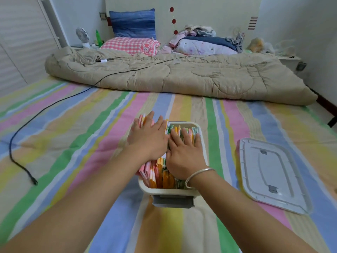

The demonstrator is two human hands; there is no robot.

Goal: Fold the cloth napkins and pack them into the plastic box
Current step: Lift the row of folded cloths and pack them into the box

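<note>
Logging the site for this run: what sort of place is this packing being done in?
Most likely a home bedroom. The plastic box sits on a striped bedsheet, a beige quilt lies bunched across the bed, and a pink checked pillow rests by the headboard.

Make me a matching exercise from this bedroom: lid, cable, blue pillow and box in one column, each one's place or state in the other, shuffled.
1. lid
2. cable
3. blue pillow
4. box

A. propped against the headboard
B. packed with napkins
C. flat on the sheet, right of the box
D. trailing across the sheet's left side

Pairs: 1-C, 2-D, 3-A, 4-B
</note>
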